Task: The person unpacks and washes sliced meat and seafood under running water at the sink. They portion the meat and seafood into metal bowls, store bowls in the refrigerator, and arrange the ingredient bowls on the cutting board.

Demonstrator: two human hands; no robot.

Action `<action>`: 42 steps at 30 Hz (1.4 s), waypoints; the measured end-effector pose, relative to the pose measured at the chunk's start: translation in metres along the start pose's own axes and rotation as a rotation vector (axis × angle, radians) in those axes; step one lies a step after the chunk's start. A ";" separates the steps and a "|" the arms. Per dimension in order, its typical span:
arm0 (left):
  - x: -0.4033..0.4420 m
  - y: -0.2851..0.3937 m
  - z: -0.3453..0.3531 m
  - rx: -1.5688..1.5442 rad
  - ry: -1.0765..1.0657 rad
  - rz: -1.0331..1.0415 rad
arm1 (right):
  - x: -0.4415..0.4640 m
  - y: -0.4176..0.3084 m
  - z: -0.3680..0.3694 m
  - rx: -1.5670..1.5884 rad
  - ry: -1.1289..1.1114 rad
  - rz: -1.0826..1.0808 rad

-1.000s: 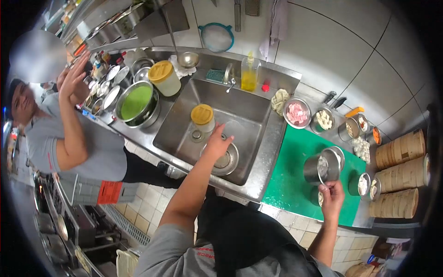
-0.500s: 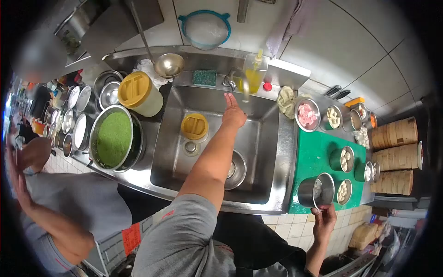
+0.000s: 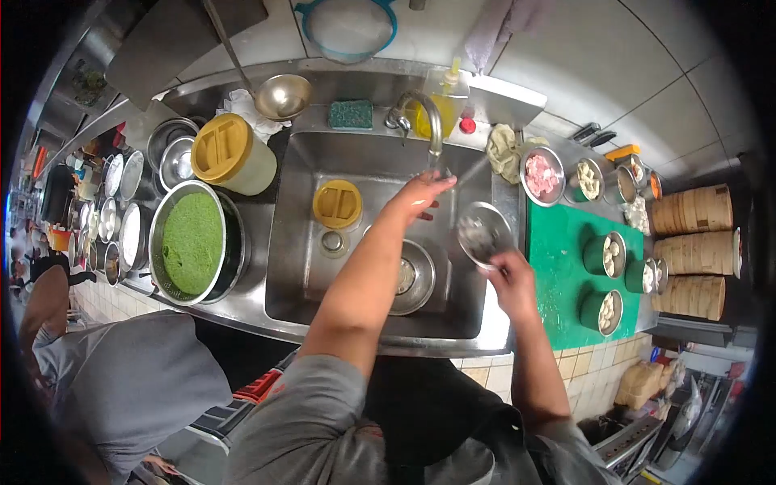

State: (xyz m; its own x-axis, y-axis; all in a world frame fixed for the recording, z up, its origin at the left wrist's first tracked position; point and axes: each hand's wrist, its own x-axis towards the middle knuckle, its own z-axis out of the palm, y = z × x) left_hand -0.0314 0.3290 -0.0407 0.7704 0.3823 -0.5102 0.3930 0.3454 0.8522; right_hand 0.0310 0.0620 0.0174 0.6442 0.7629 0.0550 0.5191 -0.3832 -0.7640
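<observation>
My left hand (image 3: 420, 196) is under the faucet (image 3: 435, 133) with its fingers spread and wet, holding nothing. My right hand (image 3: 511, 279) grips the rim of a metal bowl (image 3: 483, 233), tilted over the right side of the sink (image 3: 364, 319); the bowl is slightly blurred. In the sink stand a yellow-lidded container (image 3: 337, 204) and a round metal dish (image 3: 419, 279), partly behind my left forearm.
A green cutting board (image 3: 558, 267) with metal cups of white pieces lies at the right, near stacked bamboo steamers (image 3: 687, 252). A bowl of green contents (image 3: 192, 246) stands left of the sink. Another person (image 3: 137, 388) bends at the lower left.
The metal bowl has moved left with my right hand, from the board to the sink. The faucet spout now stands over my left hand, which has lowered slightly. The other person has bent down.
</observation>
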 end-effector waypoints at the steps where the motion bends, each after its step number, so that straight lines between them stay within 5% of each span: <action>1: -0.014 -0.006 -0.001 -0.154 -0.056 -0.093 | 0.014 -0.009 0.011 0.001 -0.015 0.004; 6: -0.046 -0.039 -0.020 -0.654 -0.323 -0.206 | 0.065 -0.014 0.056 0.026 -0.093 -0.099; 8: -0.048 -0.049 -0.021 -0.640 -0.052 0.043 | 0.078 -0.013 0.064 -0.119 -0.232 -0.162; 10: -0.054 -0.043 -0.017 -0.707 0.021 0.059 | 0.085 -0.028 0.063 -0.185 -0.280 -0.173; 12: -0.058 -0.039 -0.012 -0.611 0.224 0.165 | 0.091 -0.043 0.068 -0.444 -0.075 -0.381; 26: -0.061 -0.019 0.000 -0.462 0.217 0.291 | 0.143 -0.077 0.108 -0.523 -0.410 0.204; 38: -0.055 -0.029 -0.002 -0.451 0.224 0.102 | 0.137 -0.074 0.107 -0.589 -0.374 0.166; 42: -0.054 -0.028 -0.003 -0.467 0.224 0.100 | 0.139 -0.056 0.111 -0.544 -0.271 -0.064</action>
State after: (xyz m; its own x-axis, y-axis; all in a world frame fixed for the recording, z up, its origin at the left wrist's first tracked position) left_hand -0.0858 0.3013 -0.0369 0.6465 0.5892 -0.4846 0.0177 0.6234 0.7817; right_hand 0.0289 0.2476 -0.0034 0.4731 0.8713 -0.1302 0.8107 -0.4885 -0.3228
